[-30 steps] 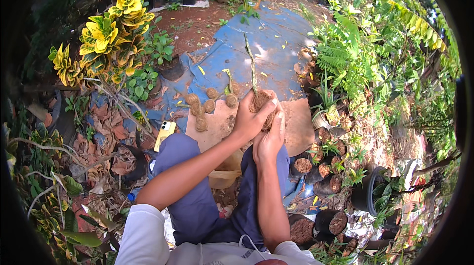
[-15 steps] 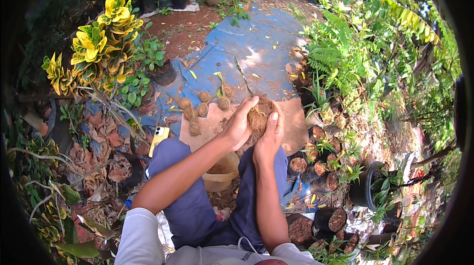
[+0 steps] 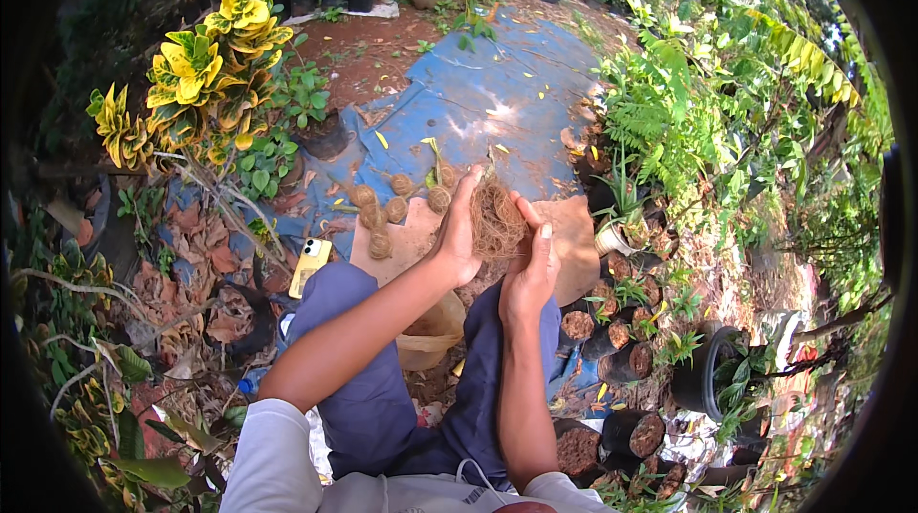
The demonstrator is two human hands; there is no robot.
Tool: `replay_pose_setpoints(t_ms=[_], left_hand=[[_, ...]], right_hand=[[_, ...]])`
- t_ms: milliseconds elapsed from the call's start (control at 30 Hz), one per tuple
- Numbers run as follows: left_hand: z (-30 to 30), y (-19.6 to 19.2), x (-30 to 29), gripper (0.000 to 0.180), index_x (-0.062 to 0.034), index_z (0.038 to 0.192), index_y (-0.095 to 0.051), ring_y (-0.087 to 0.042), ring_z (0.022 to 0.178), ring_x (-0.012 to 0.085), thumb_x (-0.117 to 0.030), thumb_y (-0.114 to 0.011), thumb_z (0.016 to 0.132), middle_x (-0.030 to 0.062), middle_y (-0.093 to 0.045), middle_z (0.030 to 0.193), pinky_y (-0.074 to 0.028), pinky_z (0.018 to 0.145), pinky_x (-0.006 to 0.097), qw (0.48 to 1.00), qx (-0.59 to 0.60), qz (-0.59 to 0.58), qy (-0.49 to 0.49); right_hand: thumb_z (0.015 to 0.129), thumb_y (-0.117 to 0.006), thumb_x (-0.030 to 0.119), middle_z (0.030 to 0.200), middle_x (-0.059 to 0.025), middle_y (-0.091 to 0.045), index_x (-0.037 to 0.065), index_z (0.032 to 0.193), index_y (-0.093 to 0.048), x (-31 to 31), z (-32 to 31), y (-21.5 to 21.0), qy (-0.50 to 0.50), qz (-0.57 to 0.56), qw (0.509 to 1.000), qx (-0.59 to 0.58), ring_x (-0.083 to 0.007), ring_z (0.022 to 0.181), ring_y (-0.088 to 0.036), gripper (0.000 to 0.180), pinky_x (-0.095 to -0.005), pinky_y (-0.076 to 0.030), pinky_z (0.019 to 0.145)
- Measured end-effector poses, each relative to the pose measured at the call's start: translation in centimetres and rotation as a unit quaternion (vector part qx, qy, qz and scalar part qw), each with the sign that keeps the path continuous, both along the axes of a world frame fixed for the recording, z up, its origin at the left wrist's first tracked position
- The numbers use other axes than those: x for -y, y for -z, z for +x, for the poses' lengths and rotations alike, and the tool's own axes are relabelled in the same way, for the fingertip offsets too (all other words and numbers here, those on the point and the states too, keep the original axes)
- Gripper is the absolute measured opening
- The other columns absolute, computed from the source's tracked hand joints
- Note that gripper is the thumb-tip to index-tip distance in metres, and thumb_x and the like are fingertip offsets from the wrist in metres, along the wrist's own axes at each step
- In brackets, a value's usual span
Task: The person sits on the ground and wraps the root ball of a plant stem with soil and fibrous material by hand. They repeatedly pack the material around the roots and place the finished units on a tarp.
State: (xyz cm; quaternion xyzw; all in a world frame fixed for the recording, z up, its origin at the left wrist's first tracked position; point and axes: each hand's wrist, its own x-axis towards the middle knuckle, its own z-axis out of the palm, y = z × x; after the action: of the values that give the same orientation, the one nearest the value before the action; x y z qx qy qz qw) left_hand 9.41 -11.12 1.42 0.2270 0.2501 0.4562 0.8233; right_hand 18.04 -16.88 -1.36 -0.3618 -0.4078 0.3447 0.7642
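Head view: hands [image 3: 492, 250] (upright) cupping fibre ball [image 3: 497, 217]

Grey short sleeves, dark blue trousers.

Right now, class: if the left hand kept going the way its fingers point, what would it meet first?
Probably the nearest fibre ball just beyond the left hand, which already cups the fibre clump; depth is unclear.
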Motion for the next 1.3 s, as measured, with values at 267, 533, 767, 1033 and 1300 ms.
replay_pose_setpoints(t_ms=[267, 533, 767, 1033, 1300], left_hand=[[0.5, 0.1, 0.6, 0.066, -0.007, 0.133, -0.049, -0.061, 0.108, 0.0172, -0.062, -0.04, 0.098, 0.0088, -0.061, 0.12, -0.048, 0.097, 0.035, 0.989, -0.018, 0.077, 0.123], [0.1, 0.8, 0.6, 0.074, -0.0018, 0.137, -0.043, -0.056, 0.118, 0.0243, -0.063, -0.039, 0.097, 0.0172, -0.054, 0.128, -0.046, 0.1, 0.039, 0.986, -0.153, 0.025, 0.065], [-0.1, 0.1, 1.6, 0.076, -0.0062, 0.145, -0.037, -0.049, 0.127, 0.0258, -0.06, -0.048, 0.093, 0.0154, -0.047, 0.138, -0.041, 0.105, 0.04, 0.997, -0.075, -0.034, 0.008], [-0.1, 0.7, 1.5, 0.05, -0.0039, 0.127, -0.054, -0.056, 0.105, 0.015, -0.044, -0.056, 0.097, 0.0084, -0.058, 0.119, -0.045, 0.091, 0.032, 0.99, -0.107, 0.087, -0.017], [0.3, -0.3, 2.2, 0.043, 0.0008, 0.109, -0.065, -0.059, 0.086, 0.011, -0.04, -0.062, 0.096, 0.0052, -0.066, 0.098, -0.048, 0.076, 0.028, 0.959, -0.194, 0.195, -0.067]], right_hand=[[0.104, -0.04, 0.025, 0.12, -0.0156, -0.061, -0.002, 0.119, -0.062, 0.4, -0.2, 0.0, 0.233, 0.002, 0.948, 0.215, -0.0278, 0.12, -0.051, 0.038, -0.0407, -0.035, 0.106], [0.096, -0.056, 0.02, 0.136, -0.015, -0.048, 0.006, 0.122, -0.065, 0.7, -1.7, 0.1, 0.202, -0.026, 0.914, 0.352, -0.0332, 0.131, -0.039, 0.03, -0.047, -0.029, 0.109], [0.096, -0.054, 0.019, 0.144, -0.0182, -0.042, 0.008, 0.123, -0.065, 0.5, -1.7, 0.2, 0.2, -0.016, 0.896, 0.396, -0.0351, 0.135, -0.034, 0.031, -0.0492, -0.023, 0.112], [0.093, -0.054, 0.021, 0.154, -0.0238, -0.022, -0.002, 0.15, -0.022, 0.3, -2.2, 0.3, 0.214, -0.021, 0.917, 0.335, -0.0398, 0.144, -0.022, 0.07, -0.0505, -0.015, 0.117], [0.097, -0.046, 0.034, 0.155, -0.02, -0.023, -0.002, 0.151, -0.022, 0.8, -1.9, 0.8, 0.115, -0.014, 0.981, 0.156, -0.0316, 0.146, -0.019, 0.069, -0.0443, -0.015, 0.119]])
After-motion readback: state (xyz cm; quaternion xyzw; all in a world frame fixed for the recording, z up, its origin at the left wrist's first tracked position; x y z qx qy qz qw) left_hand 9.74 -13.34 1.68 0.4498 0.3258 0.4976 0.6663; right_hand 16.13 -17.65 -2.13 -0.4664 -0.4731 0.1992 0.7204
